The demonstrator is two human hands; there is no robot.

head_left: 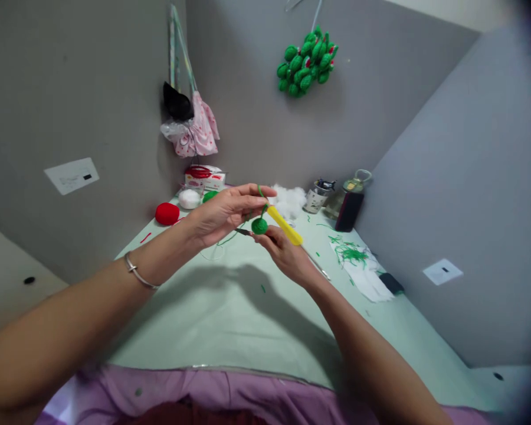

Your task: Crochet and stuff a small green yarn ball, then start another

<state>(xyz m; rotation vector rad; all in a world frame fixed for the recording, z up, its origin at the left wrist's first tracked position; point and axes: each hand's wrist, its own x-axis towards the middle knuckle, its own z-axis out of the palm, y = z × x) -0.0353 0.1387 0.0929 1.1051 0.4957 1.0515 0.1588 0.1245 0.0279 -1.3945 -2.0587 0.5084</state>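
My left hand (223, 213) is raised over the table, its thumb and fingers pinching a strand of green yarn (260, 191). From that strand hangs a small round green crocheted piece (259, 226). Just right of it, my right hand (287, 251) is closed, with a dark pointed tool tip (242, 232) sticking out leftward past its fingertips; the rest of this tool is hidden. A yellow-handled crochet hook (285, 225) slants between the left fingertips and the right hand, metal shaft pointing down right. Which hand carries the hook I cannot tell.
At the back left are balls of red yarn (167, 213) and white yarn (189, 199). White stuffing (288, 200), a cup (316, 198) and a dark phone-like slab (349, 212) stand behind. Green yarn scraps (351, 254) lie right. Green crocheted pieces (307, 62) hang overhead.
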